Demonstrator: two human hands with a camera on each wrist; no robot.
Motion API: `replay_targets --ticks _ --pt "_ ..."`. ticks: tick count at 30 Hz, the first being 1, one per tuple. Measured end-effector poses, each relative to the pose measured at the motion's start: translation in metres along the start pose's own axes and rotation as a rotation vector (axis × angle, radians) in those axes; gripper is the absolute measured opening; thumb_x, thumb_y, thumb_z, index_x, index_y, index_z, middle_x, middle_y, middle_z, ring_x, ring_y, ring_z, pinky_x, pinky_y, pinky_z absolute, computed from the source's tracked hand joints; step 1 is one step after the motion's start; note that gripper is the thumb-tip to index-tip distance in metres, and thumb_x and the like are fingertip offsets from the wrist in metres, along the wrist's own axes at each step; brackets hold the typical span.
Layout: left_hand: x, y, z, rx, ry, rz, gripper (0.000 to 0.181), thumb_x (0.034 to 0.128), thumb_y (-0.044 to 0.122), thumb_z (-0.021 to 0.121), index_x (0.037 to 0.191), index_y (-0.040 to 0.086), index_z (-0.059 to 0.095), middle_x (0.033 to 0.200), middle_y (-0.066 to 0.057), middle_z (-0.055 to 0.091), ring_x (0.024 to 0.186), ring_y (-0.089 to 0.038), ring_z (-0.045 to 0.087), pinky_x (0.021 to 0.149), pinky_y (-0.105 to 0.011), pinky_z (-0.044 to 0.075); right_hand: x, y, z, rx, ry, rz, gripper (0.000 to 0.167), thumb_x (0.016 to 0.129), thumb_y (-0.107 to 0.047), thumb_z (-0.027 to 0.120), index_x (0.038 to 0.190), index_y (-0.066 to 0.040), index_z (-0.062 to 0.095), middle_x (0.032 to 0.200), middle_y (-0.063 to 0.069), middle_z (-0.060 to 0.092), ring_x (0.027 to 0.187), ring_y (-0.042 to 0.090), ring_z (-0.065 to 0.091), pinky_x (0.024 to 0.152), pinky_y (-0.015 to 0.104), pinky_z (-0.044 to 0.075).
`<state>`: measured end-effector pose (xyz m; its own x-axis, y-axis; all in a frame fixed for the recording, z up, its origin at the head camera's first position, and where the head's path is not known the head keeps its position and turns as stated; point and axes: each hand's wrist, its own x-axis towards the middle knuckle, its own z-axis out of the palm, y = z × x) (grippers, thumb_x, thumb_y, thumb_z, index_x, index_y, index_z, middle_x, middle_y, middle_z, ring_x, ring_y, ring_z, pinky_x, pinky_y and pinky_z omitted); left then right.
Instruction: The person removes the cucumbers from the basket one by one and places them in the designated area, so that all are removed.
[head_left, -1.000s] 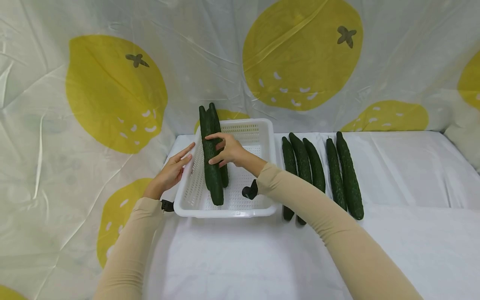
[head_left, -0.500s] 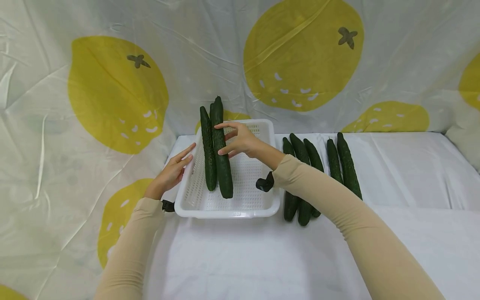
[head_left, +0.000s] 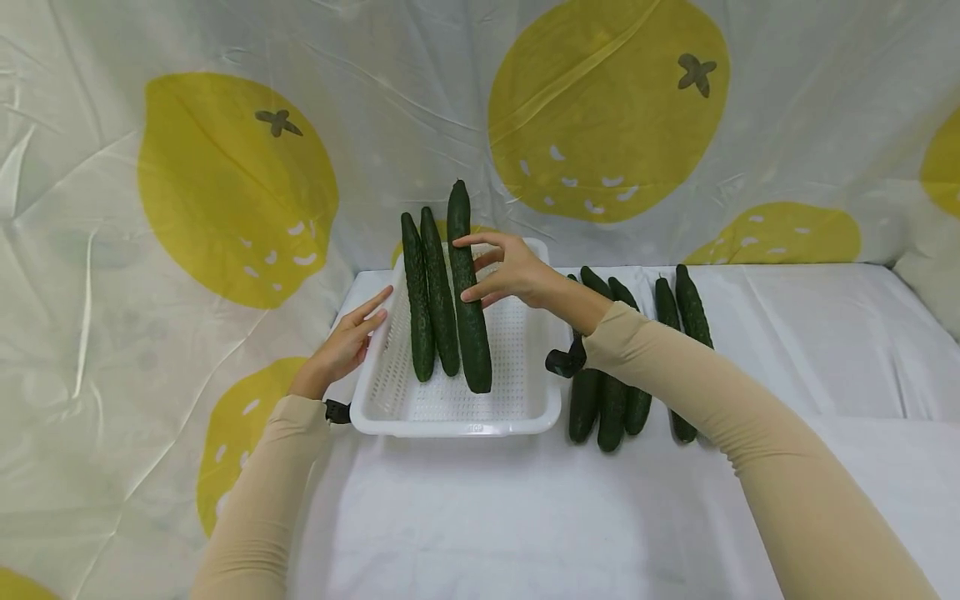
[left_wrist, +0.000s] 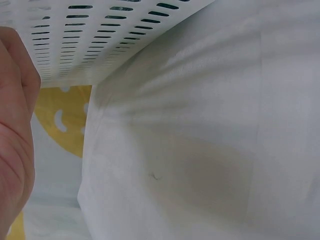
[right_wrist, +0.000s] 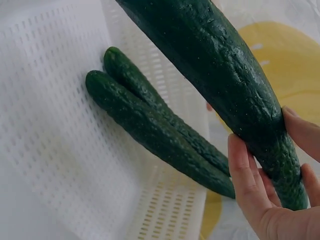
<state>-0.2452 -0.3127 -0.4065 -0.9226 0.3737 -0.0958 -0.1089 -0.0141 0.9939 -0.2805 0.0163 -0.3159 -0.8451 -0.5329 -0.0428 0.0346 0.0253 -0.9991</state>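
My right hand (head_left: 513, 271) grips a long cucumber (head_left: 471, 325) above the white basket (head_left: 450, 429); the right wrist view shows the thumb and fingers of the right hand (right_wrist: 270, 200) round one end of this cucumber (right_wrist: 215, 65). Two other cucumbers (head_left: 417, 308) (head_left: 441, 300) lie side by side in the basket, leaning over its far rim, left of the held one. At the basket's left side my left hand (head_left: 341, 350) rests with fingers extended against the wall. In the left wrist view the left hand (left_wrist: 15, 130) is partly seen beside the slotted basket wall (left_wrist: 100, 40).
Right of the basket, three cucumbers (head_left: 611, 417) lie together on the white cloth, partly under my right forearm. Two more (head_left: 693, 304) lie farther right. A cloth with yellow lemon prints (head_left: 607, 108) hangs behind and at the left.
My right hand has carried its cucumber to the right and slightly up, away from the two in the basket, which are now plainly apart from it. The left hand has stayed in place.
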Motion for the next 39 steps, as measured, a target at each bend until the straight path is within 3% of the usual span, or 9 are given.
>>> replay_targets --ticks 5,9,13,20,29,35,39 --pt "0.000 0.000 0.000 -0.004 0.007 0.000 0.055 0.1099 0.017 0.039 0.161 0.021 0.019 0.133 -0.008 0.054 0.090 -0.011 0.068 0.069 -0.023 0.056 -0.009 -0.006 -0.008 -0.010 -0.011 -0.013 0.076 0.078 0.013 0.079 0.144 -0.016 0.054 0.130 0.020 0.048 0.112 0.038 0.057 0.077 0.052 0.057" --pt "0.000 0.000 0.000 0.001 0.014 0.002 0.055 0.1093 0.019 0.041 0.161 0.022 0.022 0.131 -0.008 0.055 0.086 -0.010 0.067 0.067 -0.021 0.055 -0.015 -0.011 -0.017 -0.008 -0.005 -0.029 0.076 0.079 0.013 0.078 0.144 -0.015 0.054 0.126 0.021 0.049 0.107 0.038 0.057 0.077 0.051 0.058" --pt "0.000 0.000 0.000 -0.019 -0.006 0.004 0.056 0.1096 0.018 0.040 0.161 0.021 0.019 0.135 -0.009 0.054 0.092 -0.011 0.068 0.070 -0.023 0.056 -0.021 -0.015 -0.029 -0.005 0.004 -0.040 0.075 0.079 0.013 0.078 0.144 -0.015 0.054 0.123 0.021 0.049 0.107 0.038 0.055 0.077 0.052 0.057" --pt "0.000 0.001 0.000 0.006 0.000 0.005 0.055 0.1098 0.018 0.040 0.161 0.021 0.019 0.137 -0.011 0.052 0.089 -0.010 0.068 0.068 -0.022 0.056 -0.036 -0.020 -0.050 -0.062 0.010 -0.006 0.076 0.080 0.013 0.077 0.146 -0.016 0.051 0.129 0.020 0.047 0.113 0.034 0.052 0.078 0.051 0.057" --pt "0.000 0.002 0.000 0.011 0.005 -0.001 0.056 0.1097 0.019 0.039 0.161 0.022 0.018 0.131 -0.005 0.057 0.082 -0.009 0.068 0.064 -0.020 0.055 -0.056 -0.015 -0.076 -0.093 0.032 0.008 0.077 0.081 0.012 0.077 0.148 -0.015 0.049 0.129 0.022 0.048 0.107 0.034 0.055 0.077 0.050 0.057" --pt "0.000 0.003 0.000 0.022 0.001 0.002 0.056 0.1096 0.019 0.040 0.161 0.022 0.019 0.125 -0.003 0.061 0.077 -0.008 0.067 0.061 -0.019 0.053 -0.069 -0.010 -0.090 -0.109 0.030 0.017 0.077 0.083 0.009 0.077 0.149 -0.015 0.047 0.134 0.022 0.044 0.113 0.035 0.053 0.077 0.046 0.058" --pt "-0.001 0.002 -0.002 0.034 -0.001 0.006 0.055 0.1098 0.018 0.039 0.161 0.022 0.019 0.127 -0.004 0.059 0.082 -0.008 0.067 0.062 -0.019 0.054 -0.076 -0.006 -0.097 -0.118 0.031 0.022 0.077 0.083 0.010 0.076 0.150 -0.013 0.045 0.135 0.023 0.043 0.101 0.032 0.061 0.077 0.046 0.058"
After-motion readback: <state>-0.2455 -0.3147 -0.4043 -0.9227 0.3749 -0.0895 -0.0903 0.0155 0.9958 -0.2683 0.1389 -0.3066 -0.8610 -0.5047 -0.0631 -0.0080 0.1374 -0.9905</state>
